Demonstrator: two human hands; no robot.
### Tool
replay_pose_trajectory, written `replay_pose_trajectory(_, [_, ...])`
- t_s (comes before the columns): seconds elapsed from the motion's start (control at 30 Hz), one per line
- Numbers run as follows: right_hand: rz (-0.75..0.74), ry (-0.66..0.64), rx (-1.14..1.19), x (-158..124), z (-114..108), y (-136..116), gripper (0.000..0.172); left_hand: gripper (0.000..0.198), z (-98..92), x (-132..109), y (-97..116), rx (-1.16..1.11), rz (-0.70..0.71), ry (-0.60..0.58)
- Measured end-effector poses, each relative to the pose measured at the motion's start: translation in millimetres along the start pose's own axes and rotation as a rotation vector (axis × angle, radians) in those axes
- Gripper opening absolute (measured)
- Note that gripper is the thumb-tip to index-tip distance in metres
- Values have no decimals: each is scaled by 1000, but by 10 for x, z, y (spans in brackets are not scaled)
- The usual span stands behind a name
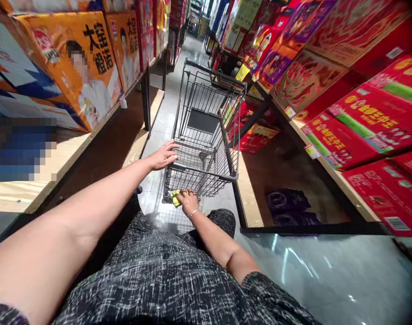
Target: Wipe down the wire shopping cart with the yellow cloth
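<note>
A dark grey wire shopping cart (202, 121) stands in the aisle in front of me. Its basket holds no goods that I can make out. My left hand (162, 156) grips the left end of the cart's near top rail, fingers bent over it. Lower down, my right hand (189, 201) is closed around a yellow cloth (176, 199), held against or close to the lower left of the cart's near side. Part of the cloth is hidden under the fingers.
Wooden shelves with orange cartons (100, 58) line the left side. On the right, a shelf carries red boxes (368, 117), with purple packages (289, 203) on its lower board. Shelf posts stand close to the cart. Grey tiled floor (294, 271) spreads at lower right.
</note>
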State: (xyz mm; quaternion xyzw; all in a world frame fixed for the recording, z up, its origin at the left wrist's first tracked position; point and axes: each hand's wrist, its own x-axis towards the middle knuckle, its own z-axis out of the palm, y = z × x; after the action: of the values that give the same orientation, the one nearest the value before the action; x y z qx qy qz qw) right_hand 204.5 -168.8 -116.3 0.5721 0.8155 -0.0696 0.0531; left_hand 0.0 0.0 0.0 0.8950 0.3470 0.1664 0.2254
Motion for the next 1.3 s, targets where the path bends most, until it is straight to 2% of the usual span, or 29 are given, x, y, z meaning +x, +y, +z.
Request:
replay_pose_trajectory(0.1, [-3, 342, 11, 5, -441, 158, 44, 40, -36, 27, 7, 61, -92, 20])
replay_pose_trajectory(0.17, [31, 568, 19, 10, -681, 266, 43, 38, -86, 66, 108, 130, -176, -9])
replay_pose_trajectory(0.23, [81, 746, 24, 21, -815, 354, 43, 44, -141, 115, 291, 210, -262, -74])
replay_pose_trajectory(0.27, [98, 786, 24, 30, -827, 382, 43, 45, -160, 135, 399, 244, -288, -113])
replay_pose_trajectory(0.33, [110, 761, 26, 51, -734, 397, 41, 46, -167, 149, 606, 268, -277, -160])
replay_pose_trajectory(0.4, [105, 633, 35, 64, -519, 365, 39, 50, -136, 120, 752, 279, -214, -236])
replay_pose_trajectory(0.47, [98, 465, 45, 55, -254, 307, 38, 63, -92, 59, 810, 316, -147, -283])
replay_pose_trajectory(0.53, [85, 300, 54, 23, -17, 246, 38, 78, -60, -1, 793, 348, -110, -279])
replay_pose_trajectory(0.6, [66, 171, 56, -17, 140, 192, 36, 83, -51, -39, 731, 351, -104, -259])
replay_pose_trajectory(0.7, [49, 95, 54, -55, 168, 143, 35, 83, -77, -66, 602, 357, -104, -241])
replay_pose_trajectory(0.77, [31, 132, 47, -67, 35, 140, 36, 84, -116, -87, 505, 377, -116, -221])
replay_pose_trajectory(0.83, [25, 249, 29, -87, -207, 165, 37, 83, -171, -112, 409, 403, -148, -204])
replay_pose_trajectory(0.93, [65, 552, -9, -151, -653, 235, 40, 82, -255, -142, 312, 446, -225, -201])
replay_pose_trajectory(1.0, [95, 725, -25, -196, -875, 271, 43, 84, -278, -150, 318, 469, -309, -208])
replay_pose_trajectory(1.07, [115, 790, -33, -211, -943, 274, 46, 88, -249, -155, 388, 474, -362, -204])
replay_pose_trajectory(1.1, [117, 772, -33, -202, -909, 259, 46, 90, -217, -160, 439, 466, -349, -198])
replay_pose_trajectory(1.17, [111, 643, -21, -162, -723, 199, 44, 91, -132, -178, 540, 433, -245, -181])
replay_pose_trajectory(1.23, [103, 414, 10, -123, -442, 111, 44, 88, -51, -206, 598, 400, -142, -157])
replay_pose_trajectory(1.3, [86, 183, 46, -113, -163, 16, 44, 86, -3, -236, 592, 382, -112, -131])
